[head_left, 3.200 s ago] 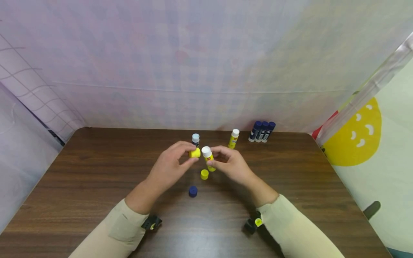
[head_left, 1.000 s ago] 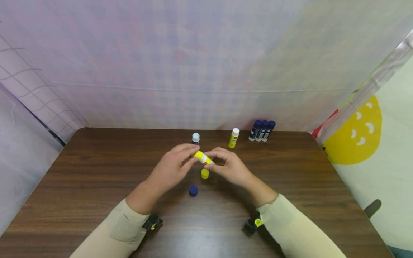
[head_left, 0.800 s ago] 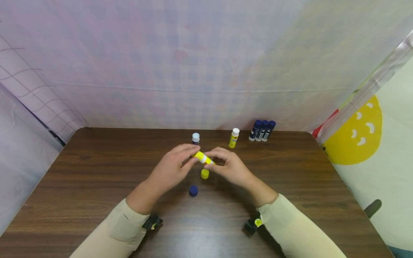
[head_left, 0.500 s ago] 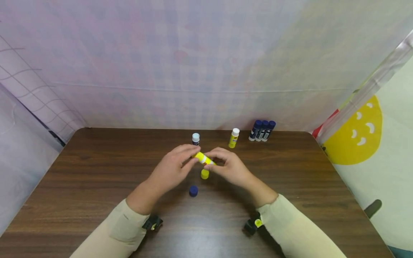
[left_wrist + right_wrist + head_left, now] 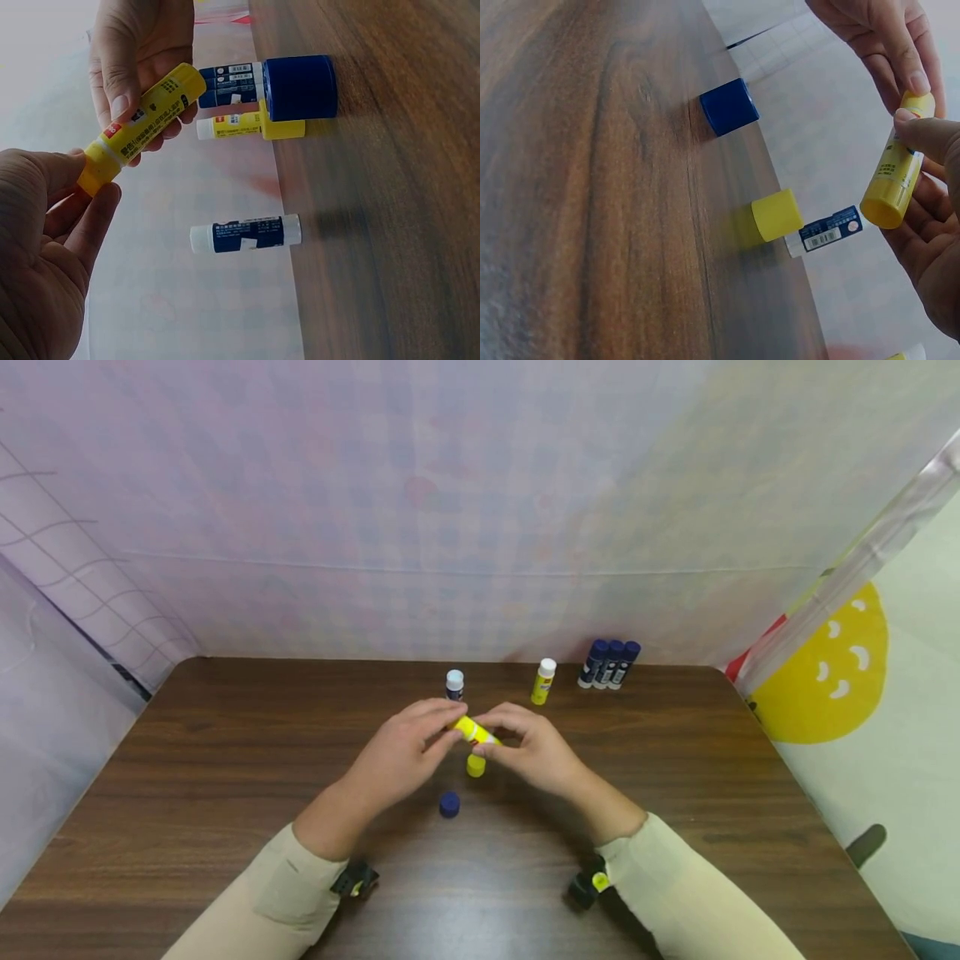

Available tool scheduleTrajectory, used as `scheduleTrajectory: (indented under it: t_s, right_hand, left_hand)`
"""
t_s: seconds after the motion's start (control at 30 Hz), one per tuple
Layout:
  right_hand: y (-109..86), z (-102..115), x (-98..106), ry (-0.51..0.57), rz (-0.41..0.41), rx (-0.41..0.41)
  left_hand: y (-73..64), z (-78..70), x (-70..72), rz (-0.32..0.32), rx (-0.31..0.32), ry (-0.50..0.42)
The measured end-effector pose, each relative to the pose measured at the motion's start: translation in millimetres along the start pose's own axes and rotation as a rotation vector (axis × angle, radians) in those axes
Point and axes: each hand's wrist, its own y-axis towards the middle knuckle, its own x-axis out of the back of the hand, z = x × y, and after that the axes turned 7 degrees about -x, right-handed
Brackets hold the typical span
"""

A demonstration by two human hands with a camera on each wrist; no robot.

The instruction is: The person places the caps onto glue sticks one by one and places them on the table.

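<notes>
In the head view, my left hand (image 5: 397,750) and right hand (image 5: 542,748) meet above the table, joined by a tilted yellow glue stick (image 5: 154,112). My left thumb and fingers pinch its yellow cap (image 5: 96,172), which sits over the stick's white end; a narrow white band shows between cap and body. My right hand grips the yellow body near its base. Below the hands, a loose yellow cap (image 5: 476,767) stands on the table, with a dark blue cap (image 5: 449,805) nearer to me. Behind my left fingers stands an uncapped dark blue glue stick (image 5: 251,234), its white top showing.
Toward the back of the brown wooden table (image 5: 225,760) stands an uncapped yellow glue stick (image 5: 543,685). To its right, three capped dark blue glue sticks (image 5: 609,665) stand in a row. A patterned cloth (image 5: 375,527) hangs behind the table.
About three seconds ago the cap and the glue stick were apart, one in each hand. The cap now covers the white end, and the white band has narrowed during the last second.
</notes>
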Motion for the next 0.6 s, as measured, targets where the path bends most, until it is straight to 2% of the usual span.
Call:
scheduleTrajectory:
  t_s: [0.17, 0.37, 0.6]
  right_hand:
    - [-0.3, 0.9, -0.2, -0.003, -0.007, 0.010]
    - [-1.9, 4.5, -1.0, -0.003, -0.026, 0.016]
    - [-4.0, 9.7, -3.6, 0.001, -0.104, 0.052]
  left_hand:
    - [0.2, -1.0, -0.2, 0.004, 0.007, 0.001]
    - [0.1, -0.8, -1.1, -0.024, -0.004, -0.002]
    - [0.6, -4.2, -3.0, -0.055, 0.026, -0.051]
